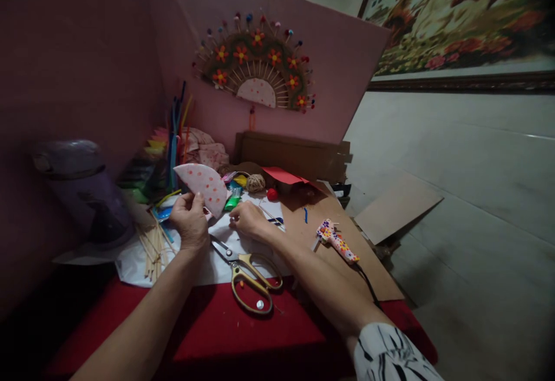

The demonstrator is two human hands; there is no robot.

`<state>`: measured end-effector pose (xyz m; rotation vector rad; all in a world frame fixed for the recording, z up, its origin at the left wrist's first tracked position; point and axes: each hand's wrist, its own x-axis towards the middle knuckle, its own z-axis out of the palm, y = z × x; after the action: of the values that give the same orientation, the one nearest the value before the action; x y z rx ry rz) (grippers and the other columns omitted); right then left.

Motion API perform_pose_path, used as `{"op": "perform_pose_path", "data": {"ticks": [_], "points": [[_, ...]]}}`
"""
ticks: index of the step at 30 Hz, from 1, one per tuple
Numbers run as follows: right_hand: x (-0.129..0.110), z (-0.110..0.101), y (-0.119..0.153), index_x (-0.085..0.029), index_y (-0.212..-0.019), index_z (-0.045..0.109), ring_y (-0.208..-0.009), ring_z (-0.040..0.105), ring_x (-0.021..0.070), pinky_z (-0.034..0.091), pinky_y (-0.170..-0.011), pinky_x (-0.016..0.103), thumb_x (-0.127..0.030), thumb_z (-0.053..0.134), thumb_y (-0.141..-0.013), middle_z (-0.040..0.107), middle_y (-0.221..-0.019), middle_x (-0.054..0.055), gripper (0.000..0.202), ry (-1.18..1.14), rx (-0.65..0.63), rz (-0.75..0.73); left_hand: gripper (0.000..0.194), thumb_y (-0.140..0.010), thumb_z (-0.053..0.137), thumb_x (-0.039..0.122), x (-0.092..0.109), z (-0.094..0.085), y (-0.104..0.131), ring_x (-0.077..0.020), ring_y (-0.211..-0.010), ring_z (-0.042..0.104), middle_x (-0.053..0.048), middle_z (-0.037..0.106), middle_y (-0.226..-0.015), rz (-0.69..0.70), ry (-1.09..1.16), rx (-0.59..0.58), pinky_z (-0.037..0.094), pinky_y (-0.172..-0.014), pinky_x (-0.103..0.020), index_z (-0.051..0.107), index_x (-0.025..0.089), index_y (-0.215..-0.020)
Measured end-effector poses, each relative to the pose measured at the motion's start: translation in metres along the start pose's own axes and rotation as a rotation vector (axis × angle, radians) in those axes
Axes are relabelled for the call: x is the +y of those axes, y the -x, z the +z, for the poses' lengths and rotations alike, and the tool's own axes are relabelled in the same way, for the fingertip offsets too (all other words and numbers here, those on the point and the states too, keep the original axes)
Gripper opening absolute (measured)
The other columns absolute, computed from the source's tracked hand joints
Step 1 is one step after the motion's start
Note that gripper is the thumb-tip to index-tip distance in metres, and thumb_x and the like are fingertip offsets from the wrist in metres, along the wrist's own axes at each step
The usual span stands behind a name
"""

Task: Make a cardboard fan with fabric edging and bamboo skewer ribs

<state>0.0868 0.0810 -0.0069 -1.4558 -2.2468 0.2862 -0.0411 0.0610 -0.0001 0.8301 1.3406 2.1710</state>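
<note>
A pale half-circle piece with red dots [203, 184] is pinched by its lower edge in my left hand [191, 219], held up above the table. My right hand [251, 219] is just to its right, low over the white sheet [208, 268], with fingers curled together. Whether anything is between those fingertips is too small to tell. Scissors with gold handles [243, 271] lie between my forearms, blades toward my left hand. A ball of twine [255, 182] and a small red pompom [272, 194] sit beyond my right hand.
A flower-patterned glue gun [338, 241] lies on brown cardboard [368, 277] at the right, its cord running toward me. Thin wooden sticks [151, 248] are at the left, near a large purple container [82, 196]. A decorated fan [260, 66] hangs on the pink board behind.
</note>
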Motion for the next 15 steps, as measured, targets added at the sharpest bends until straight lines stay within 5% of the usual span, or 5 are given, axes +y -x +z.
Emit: {"op": "perform_pose_path", "data": {"ticks": [7, 15], "points": [[0.000, 0.007, -0.005, -0.016, -0.063, 0.066, -0.074, 0.058, 0.0191, 0.039, -0.064, 0.025, -0.011, 0.066, -0.063, 0.068, -0.073, 0.005, 0.006, 0.020, -0.057, -0.073, 0.014, -0.064, 0.060, 0.027, 0.003, 0.001, 0.001, -0.0080, -0.049, 0.045, 0.002, 0.054, -0.063, -0.038, 0.031, 0.003, 0.037, -0.043, -0.021, 0.055, 0.015, -0.069], [0.021, -0.046, 0.024, -0.016, -0.084, 0.059, -0.072, 0.058, 0.0122, 0.042, -0.065, 0.021, -0.015, 0.049, -0.079, 0.065, -0.080, 0.002, 0.011, -0.192, 0.123, -0.048, 0.017, -0.064, 0.059, 0.029, 0.001, 0.000, 0.005, -0.0075, -0.048, 0.044, 0.002, 0.054, -0.062, -0.048, -0.010, -0.027, 0.035, -0.043, -0.020, 0.055, 0.015, -0.071]]}}
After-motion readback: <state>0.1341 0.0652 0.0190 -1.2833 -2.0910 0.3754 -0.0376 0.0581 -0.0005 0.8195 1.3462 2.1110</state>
